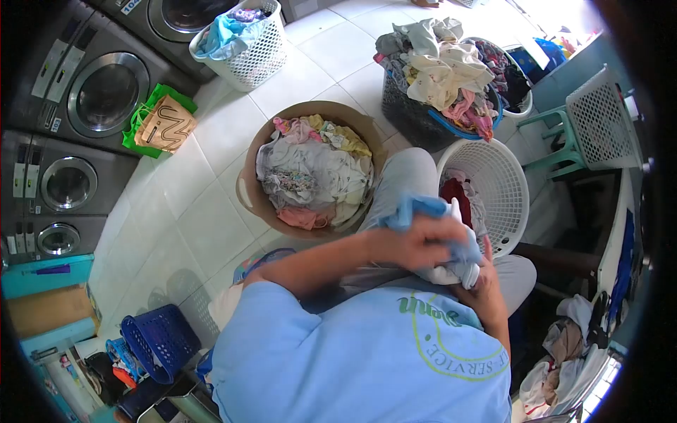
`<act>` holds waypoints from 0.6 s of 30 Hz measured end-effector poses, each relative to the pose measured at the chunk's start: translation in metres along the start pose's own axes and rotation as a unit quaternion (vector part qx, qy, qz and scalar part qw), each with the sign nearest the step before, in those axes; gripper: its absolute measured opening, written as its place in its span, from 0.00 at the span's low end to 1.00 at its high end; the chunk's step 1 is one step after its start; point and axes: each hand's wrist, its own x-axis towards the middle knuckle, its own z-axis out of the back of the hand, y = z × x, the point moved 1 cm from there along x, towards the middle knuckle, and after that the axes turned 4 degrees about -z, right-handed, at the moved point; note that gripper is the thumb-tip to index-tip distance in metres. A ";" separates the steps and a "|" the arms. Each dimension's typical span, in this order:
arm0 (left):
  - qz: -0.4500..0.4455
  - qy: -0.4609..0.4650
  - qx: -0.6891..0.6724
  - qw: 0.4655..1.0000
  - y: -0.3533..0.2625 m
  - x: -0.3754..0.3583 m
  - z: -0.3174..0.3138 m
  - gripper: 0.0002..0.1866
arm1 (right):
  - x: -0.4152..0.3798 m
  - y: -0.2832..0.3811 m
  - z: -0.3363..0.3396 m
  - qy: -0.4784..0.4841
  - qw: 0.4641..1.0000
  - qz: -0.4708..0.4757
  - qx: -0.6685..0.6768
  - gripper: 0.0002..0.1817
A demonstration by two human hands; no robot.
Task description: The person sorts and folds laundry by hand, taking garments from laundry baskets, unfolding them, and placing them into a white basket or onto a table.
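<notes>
My left hand (427, 243), blurred by motion, is above my lap with its fingers curled at a light blue cloth (415, 211); part of this cloth hangs past the hand. My right hand (483, 282) grips a small white garment (451, 273), and the two cloths overlap between my hands. Their exact kind I cannot make out. Just beyond my hands stands a white round laundry basket (509, 204) with a dark red cloth (457, 197) and pale clothes inside. To the left is a brown tub (247, 176) heaped with white, pink and yellow clothes (317, 169).
A dark basket (402, 106) overflows with clothes ahead. Another white basket (257, 60) stands near the washing machines (109, 92). A paper bag (166, 125), a blue crate (162, 342) and a green stool (564, 141) are around me. Clothes (564, 345) lie at the lower right.
</notes>
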 end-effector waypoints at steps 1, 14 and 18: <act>0.066 -0.084 -0.027 0.994 0.021 -0.009 0.015 0.10 | -0.002 -0.001 -0.002 -0.002 1.000 0.000 0.001 0.23; 0.496 -0.280 0.399 0.719 0.161 -0.265 0.200 0.17 | -0.026 -0.007 0.003 -0.195 0.950 -0.181 0.163 0.13; 0.349 -0.427 0.020 0.834 0.081 -0.208 0.200 0.16 | -0.024 0.000 0.013 -0.250 0.941 -0.170 0.155 0.12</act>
